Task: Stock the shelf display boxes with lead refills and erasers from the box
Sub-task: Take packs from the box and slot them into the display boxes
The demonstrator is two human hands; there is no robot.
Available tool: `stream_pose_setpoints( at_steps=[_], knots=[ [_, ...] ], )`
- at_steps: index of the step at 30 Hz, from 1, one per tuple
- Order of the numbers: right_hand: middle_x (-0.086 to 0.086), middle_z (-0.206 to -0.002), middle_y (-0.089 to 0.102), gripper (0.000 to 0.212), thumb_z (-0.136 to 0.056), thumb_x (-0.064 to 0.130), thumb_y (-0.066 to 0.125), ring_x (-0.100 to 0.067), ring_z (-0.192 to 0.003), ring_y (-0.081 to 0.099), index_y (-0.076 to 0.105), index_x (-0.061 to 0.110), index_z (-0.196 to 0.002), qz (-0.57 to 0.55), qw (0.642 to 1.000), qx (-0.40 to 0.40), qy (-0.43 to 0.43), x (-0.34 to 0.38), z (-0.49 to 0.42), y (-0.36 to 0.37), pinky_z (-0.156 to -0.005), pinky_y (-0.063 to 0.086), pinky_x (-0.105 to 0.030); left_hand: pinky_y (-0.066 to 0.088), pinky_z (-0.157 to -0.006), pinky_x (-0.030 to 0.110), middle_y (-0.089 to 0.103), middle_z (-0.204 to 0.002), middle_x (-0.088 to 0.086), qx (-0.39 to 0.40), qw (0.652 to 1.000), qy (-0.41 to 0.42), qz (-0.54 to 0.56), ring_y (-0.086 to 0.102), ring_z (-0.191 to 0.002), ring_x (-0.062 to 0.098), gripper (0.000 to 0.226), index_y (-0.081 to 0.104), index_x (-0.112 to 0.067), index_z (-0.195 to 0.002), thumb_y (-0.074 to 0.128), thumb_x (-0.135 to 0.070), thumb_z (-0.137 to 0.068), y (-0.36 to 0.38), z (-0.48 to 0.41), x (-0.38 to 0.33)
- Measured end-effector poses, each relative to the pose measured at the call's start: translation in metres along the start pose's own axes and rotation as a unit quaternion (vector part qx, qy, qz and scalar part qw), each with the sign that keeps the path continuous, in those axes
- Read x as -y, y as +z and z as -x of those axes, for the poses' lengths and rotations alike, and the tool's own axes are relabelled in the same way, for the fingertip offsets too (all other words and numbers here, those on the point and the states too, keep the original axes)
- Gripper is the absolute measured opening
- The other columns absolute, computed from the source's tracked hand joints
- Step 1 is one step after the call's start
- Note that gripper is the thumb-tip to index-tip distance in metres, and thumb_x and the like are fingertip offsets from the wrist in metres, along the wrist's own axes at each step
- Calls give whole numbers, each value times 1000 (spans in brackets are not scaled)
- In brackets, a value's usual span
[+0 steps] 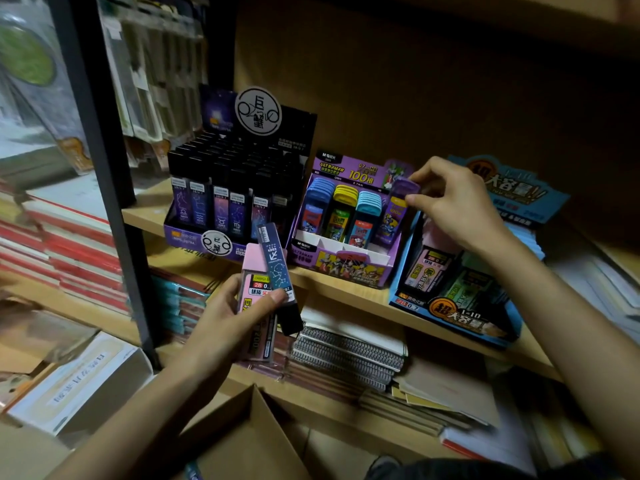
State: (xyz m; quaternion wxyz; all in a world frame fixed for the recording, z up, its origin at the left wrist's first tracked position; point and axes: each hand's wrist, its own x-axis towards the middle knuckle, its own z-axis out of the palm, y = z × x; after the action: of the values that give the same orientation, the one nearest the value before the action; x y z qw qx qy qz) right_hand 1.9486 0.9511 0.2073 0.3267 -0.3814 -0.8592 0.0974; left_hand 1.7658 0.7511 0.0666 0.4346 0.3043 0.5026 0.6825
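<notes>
My right hand [457,206] pinches the cap of a purple lead refill case [394,209] standing in the rightmost slot of the purple display box [346,268] on the shelf. That box also holds rows of blue, yellow and light blue cases. My left hand [228,320] grips a pink lead refill case [254,306] and a dark blue constellation refill case [278,275] together, below the shelf edge. To the left stands the black constellation display box [239,188], full of dark cases. To the right, a blue display box [453,299] holds pink and green refill cases.
An open cardboard box [242,431] sits low in front of me. Spiral notebooks [346,351] and paper stacks fill the shelf below. A black upright post [104,161] divides off stacked red-edged books [69,251] on the left. A white carton [76,386] lies lower left.
</notes>
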Motion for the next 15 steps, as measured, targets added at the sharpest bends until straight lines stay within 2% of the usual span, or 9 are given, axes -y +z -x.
stream_pose_setpoints(
  at_steps=[3,5,7,8,11,15],
  knots=[
    [12,-82,61,13,-83,15,69,-8,-83,60,60,20,-90,-1,1000,3,5,-1,1,-3,-65,42,-18,60,-67,36,74,-96,5,0,1000,-2,3,72,-84,23,43,60,-18,-107,70,-28,-67,0,1,-2],
    [4,-90,64,13,-83,19,68,-16,-90,60,62,19,-95,39,999,-5,-3,-1,1,-2,-74,48,-29,60,-68,36,74,-96,4,0,1000,-4,2,72,-85,23,42,60,-18,-108,70,-28,-68,0,1,-2],
    [-5,-102,65,18,-83,23,69,-22,-99,58,63,20,-100,85,996,-6,-11,1,0,0,-85,48,-41,60,-71,39,73,-97,6,-3,1000,-4,0,71,-85,23,43,60,-17,-108,70,-27,-68,1,2,-3],
    [-7,-104,65,19,-82,23,70,-24,-101,57,64,20,-100,94,995,-7,-13,1,-2,1,-87,47,-43,58,-74,42,73,-98,7,-5,1000,-3,-1,71,-85,24,43,60,-16,-109,70,-27,-68,1,2,-4],
    [-7,-101,67,20,-80,23,72,-24,-100,57,67,17,-99,120,993,6,-13,1,-5,5,-87,46,-41,56,-77,47,73,-96,7,-11,1000,-4,-2,71,-83,24,44,60,-15,-108,70,-27,-67,2,4,-5],
    [-9,-109,60,28,-82,29,69,-29,-109,47,62,16,-105,274,960,35,-42,-4,0,21,-91,36,-39,56,-76,46,73,-96,8,-8,1000,-4,-8,70,-84,24,44,59,-13,-111,69,-25,-69,1,5,-7]
  ],
)
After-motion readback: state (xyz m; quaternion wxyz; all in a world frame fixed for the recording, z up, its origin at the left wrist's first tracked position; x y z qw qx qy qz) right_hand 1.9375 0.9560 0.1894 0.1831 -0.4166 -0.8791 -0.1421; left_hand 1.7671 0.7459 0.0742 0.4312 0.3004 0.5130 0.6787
